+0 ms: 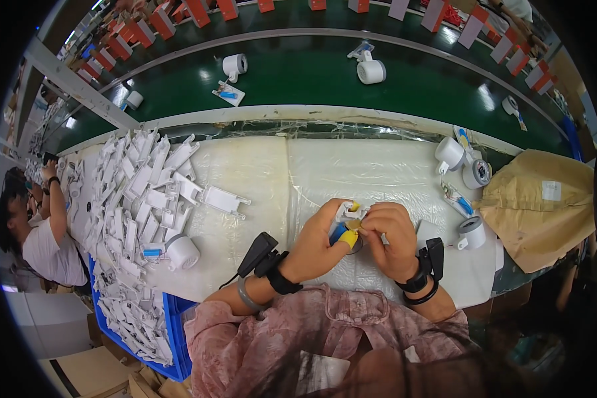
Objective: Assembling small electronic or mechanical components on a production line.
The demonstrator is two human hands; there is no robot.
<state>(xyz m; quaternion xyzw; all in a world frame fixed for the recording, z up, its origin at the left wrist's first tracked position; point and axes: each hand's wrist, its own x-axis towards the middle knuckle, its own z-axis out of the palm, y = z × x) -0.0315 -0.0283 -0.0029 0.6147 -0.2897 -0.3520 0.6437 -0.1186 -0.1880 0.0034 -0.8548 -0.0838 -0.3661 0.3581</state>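
Observation:
My left hand (318, 249) is closed round a small white plastic housing (342, 213) with a blue cylinder, apparently a battery, in it. Yellow covers sit on its thumb and one fingertip. My right hand (393, 240) pinches at the housing's right side, its fingertips together over a small tan piece (354, 224). What exactly those fingers grip is too small to tell. Both hands are above the plastic-covered table (245, 159), and part of a round thing shows beneath them. To their right lies a white round-headed unit (471, 233) with a blue cylinder beside it.
White plastic housings (142, 182) are heaped at left, more fill a blue crate (172, 318). Another round-headed unit (182, 252) lies by the heap. Beyond runs a green conveyor (298, 73) carrying several units. A brown paper bag (534, 205) stands at right; a co-worker (53, 239) is far left.

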